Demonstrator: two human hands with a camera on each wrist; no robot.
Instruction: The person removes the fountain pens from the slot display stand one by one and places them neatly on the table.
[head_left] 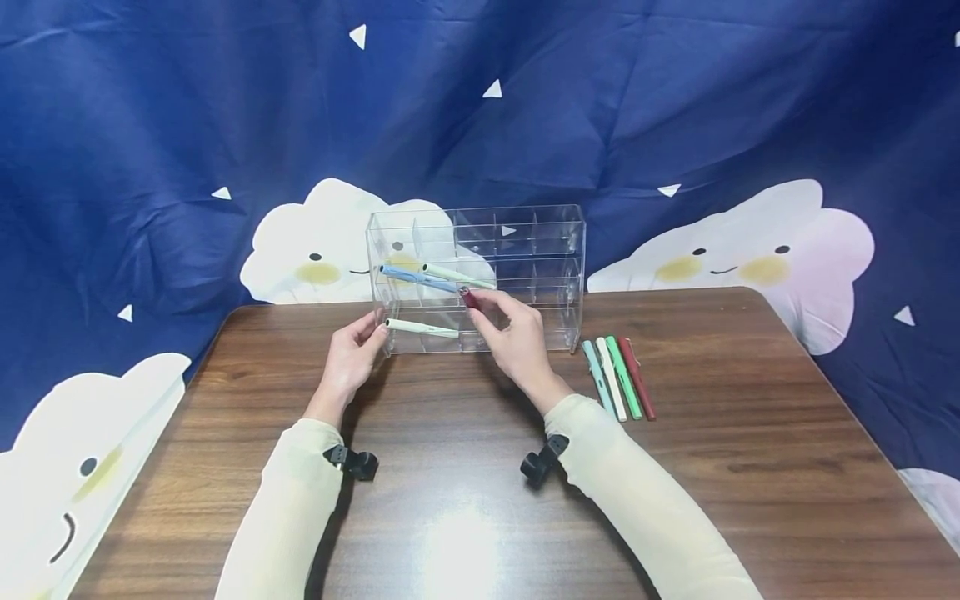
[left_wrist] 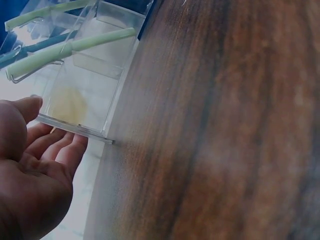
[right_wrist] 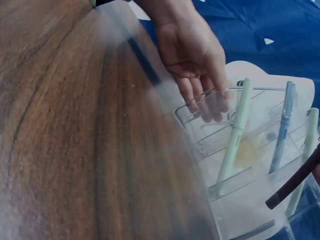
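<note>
A clear plastic display rack [head_left: 480,246] with several compartments stands upright near the table's back edge. My left hand [head_left: 354,354] grips its left side edge, thumb in front and fingers behind in the left wrist view [left_wrist: 45,165]. My right hand [head_left: 517,337] pinches a dark red pen [head_left: 468,297] in front of the rack; in the right wrist view the dark red pen [right_wrist: 292,180] slants across the rack's front. A blue pen [head_left: 420,278] and a light green pen [head_left: 457,276] lie in a middle row. Below them, a pale green pen [head_left: 422,329] rests in a low row.
To the right of the rack, a light blue pen [head_left: 598,379], a white pen [head_left: 611,379], a green pen [head_left: 624,377] and a red pen [head_left: 637,379] lie side by side on the wooden table [head_left: 720,467]. A blue curtain [head_left: 480,100] hangs close behind the rack.
</note>
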